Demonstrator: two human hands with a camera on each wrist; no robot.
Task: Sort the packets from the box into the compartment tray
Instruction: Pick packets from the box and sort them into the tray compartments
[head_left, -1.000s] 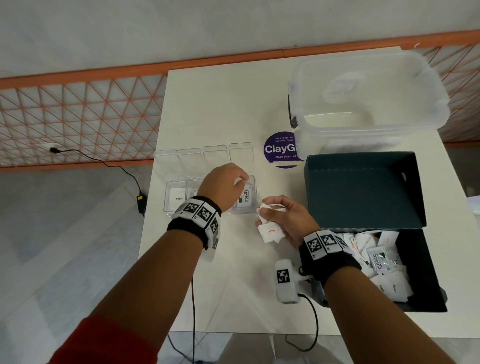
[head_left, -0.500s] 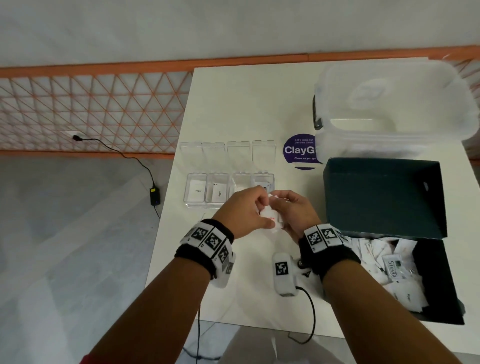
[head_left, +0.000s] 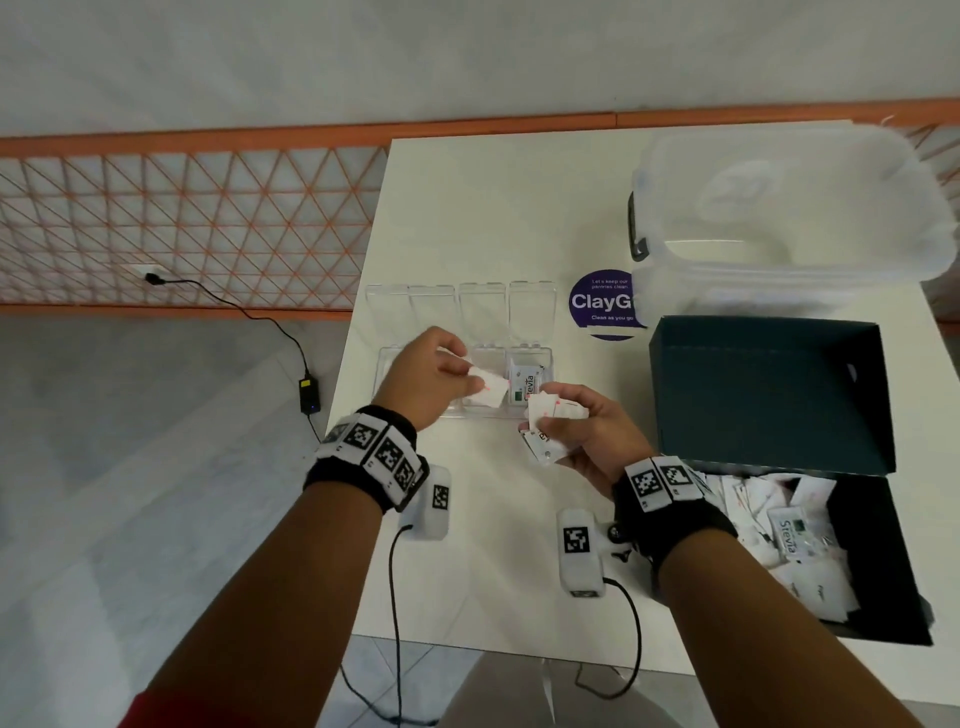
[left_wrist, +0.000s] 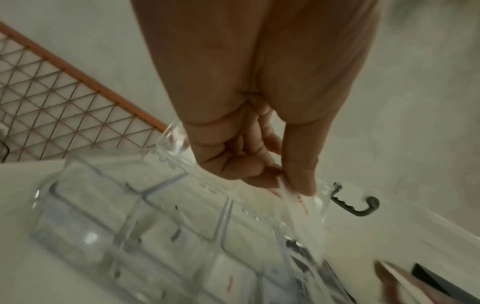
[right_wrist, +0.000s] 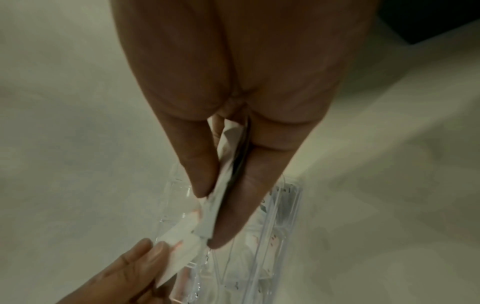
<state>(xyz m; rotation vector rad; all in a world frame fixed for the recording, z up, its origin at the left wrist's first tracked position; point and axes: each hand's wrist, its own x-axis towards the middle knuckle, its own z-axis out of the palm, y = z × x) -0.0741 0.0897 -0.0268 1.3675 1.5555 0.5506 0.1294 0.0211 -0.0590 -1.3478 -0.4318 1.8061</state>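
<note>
From the head view, the left hand pinches a single white packet with red print between thumb and fingertips, holding it over the clear compartment tray, above the third cell from the left. Just to its right, the last cell holds a Stevia packet. The right hand sits near the tray's front right corner, fingers curled round a small bunch of packets. The dark box stands open at the right of the white table, more packets heaped in its lower half (one marked Stevia among them). A clear plastic tub stands behind the box.

The left wrist view shows thumb and fingers closed on the packet's edge, the tray's cells blurred beneath.

The right wrist view shows the right hand's thumb and forefinger pressed flat against the stack of packets standing on edge between them; the left hand's fingers enter at lower left, holding their packet over the tray.
</note>
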